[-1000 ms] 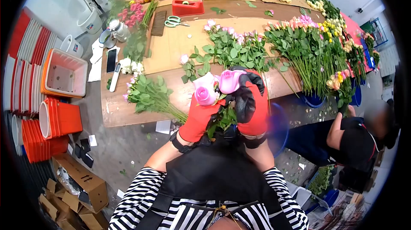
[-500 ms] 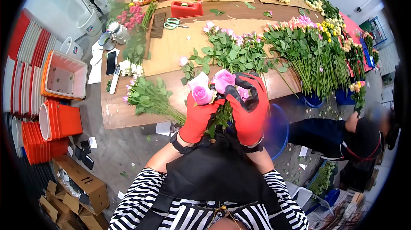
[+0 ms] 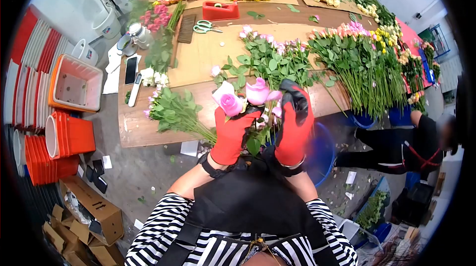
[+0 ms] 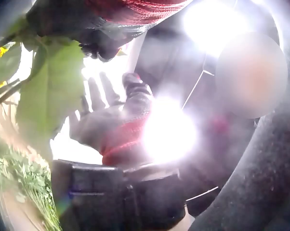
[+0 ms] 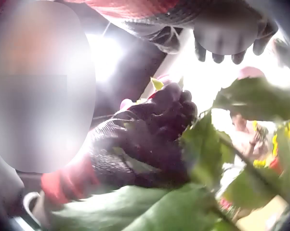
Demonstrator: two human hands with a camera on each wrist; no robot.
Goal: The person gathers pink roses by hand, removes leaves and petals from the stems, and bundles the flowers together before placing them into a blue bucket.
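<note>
- Pink, full-petalled roses [image 3: 230, 103] were in front of the black apron [image 3: 233, 199], near the edge of the brown wooden table [image 3: 134, 132].
- Left hand [image 3: 230, 136] in red-and-black glove grasped them just below the blooms.
- Right hand [image 3: 294, 126], gloved likewise, was released, with its fingers straight, just beside the roses.

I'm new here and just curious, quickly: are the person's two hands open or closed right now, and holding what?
Left hand: closed, holding pink roses.
Right hand: open, beside the roses, with nothing visibly held.
</note>
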